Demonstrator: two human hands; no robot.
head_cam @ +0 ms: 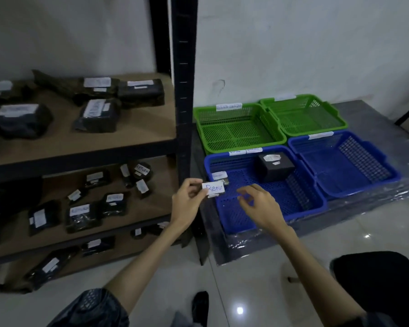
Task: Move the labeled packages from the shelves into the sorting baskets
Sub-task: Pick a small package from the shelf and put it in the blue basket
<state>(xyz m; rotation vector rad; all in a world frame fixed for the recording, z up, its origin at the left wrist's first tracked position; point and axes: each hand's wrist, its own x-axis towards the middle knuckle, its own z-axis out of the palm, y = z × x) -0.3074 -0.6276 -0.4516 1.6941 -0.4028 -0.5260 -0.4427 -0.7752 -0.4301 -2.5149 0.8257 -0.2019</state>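
Pale floor tiles (pixel 257 267) lie nearest, then the person's two forearms reaching forward. The left hand (pixel 187 201) pinches a small package (pixel 214 190) by its left end, over the near-left corner of the near blue basket (pixel 316 204). Its white label faces up, reading "Retu", and its long axis runs left to right. The right hand (pixel 257 206) hovers just beside it, fingers loosely curled around nothing. With so little of the package held, I'd say it could slip and drop outside the rim, or land in a basket that doesn't match its label. A black box (pixel 275 166) sits deeper in that basket. Beyond are two green baskets (pixel 236 128), and to the left, shelves (pixel 80 147) of labelled packages.
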